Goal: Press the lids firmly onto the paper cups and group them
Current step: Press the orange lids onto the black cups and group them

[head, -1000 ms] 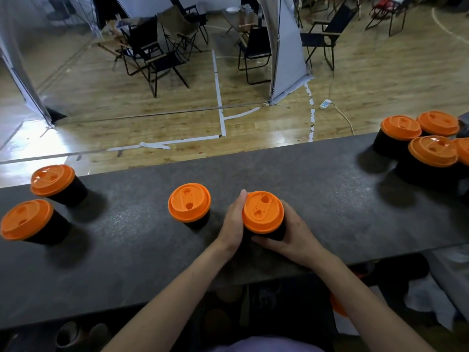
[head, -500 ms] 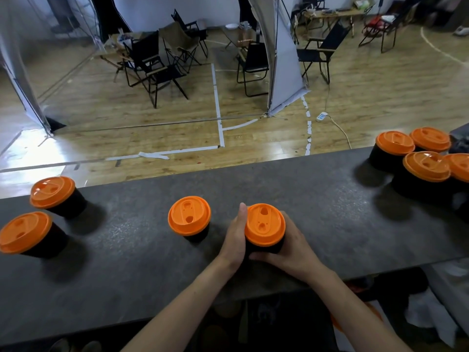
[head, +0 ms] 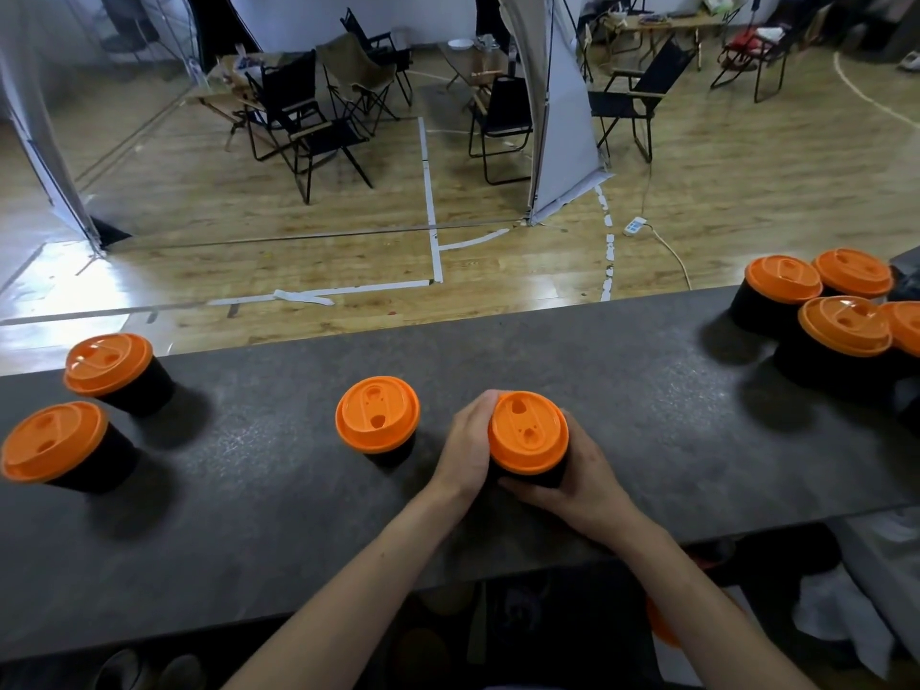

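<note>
A black paper cup with an orange lid [head: 527, 433] stands near the front middle of the dark counter [head: 622, 390]. My left hand [head: 465, 445] wraps its left side and my right hand [head: 580, 473] wraps its right side and base. A second lidded cup [head: 377, 415] stands just to its left, untouched. Two more lidded cups [head: 107, 365] [head: 52, 441] stand at the far left. A close group of several lidded cups [head: 844, 325] sits at the far right.
The counter's far edge drops to a wooden floor with folding chairs [head: 318, 127] and a white panel [head: 557, 117]. Below the near edge I see dim clutter and an orange lid [head: 662, 625].
Both hands keep hold of the same cup. The view has tilted up a little, so everything sits lower in the frame. No cup has visibly moved on the counter.
</note>
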A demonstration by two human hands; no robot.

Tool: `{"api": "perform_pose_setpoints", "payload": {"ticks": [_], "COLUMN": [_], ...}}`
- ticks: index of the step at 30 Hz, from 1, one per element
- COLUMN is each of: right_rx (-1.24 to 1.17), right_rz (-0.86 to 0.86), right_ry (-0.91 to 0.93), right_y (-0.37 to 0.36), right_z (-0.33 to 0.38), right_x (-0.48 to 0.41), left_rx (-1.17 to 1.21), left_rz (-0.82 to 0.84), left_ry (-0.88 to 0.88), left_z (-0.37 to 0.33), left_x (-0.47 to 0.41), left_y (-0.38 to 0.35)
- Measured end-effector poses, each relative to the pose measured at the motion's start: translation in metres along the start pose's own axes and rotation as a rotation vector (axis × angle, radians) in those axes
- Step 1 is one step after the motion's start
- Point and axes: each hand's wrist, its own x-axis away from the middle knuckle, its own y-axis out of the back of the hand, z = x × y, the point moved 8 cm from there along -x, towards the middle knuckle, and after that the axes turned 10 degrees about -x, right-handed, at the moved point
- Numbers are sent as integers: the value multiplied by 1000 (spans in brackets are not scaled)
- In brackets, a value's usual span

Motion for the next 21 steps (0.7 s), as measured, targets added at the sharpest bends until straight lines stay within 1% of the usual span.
{"api": "perform_pose_setpoints", "payload": {"ticks": [3,9,11,13,15,19,21], "right_rx": [-3,17,12,15,16,9,4], "right_rz": [23,-26,-20,7,30,4,-19], "right_ry": [-7,26,27,38,49,31,32], "right_y": [0,1,3,3,1,-2,1], "right_z": [-2,4,2,3,5,4,3], "right_x": [1,-2,-2,-3,-2,-3,-3], "left_rx": [-3,-10,-17,-15,-18,-29,-40], "left_rz": [40,-73,-30,55,77,-28,-36], "left_ry": [-13,-42,-57,-40,-28,-14,-7], "left_z": [-2,9,8,6,6,13,11], "left_x": [-3,4,-1,-4,-4,5,4], "left_y": [-2,5,5,2,0,4,7]}}
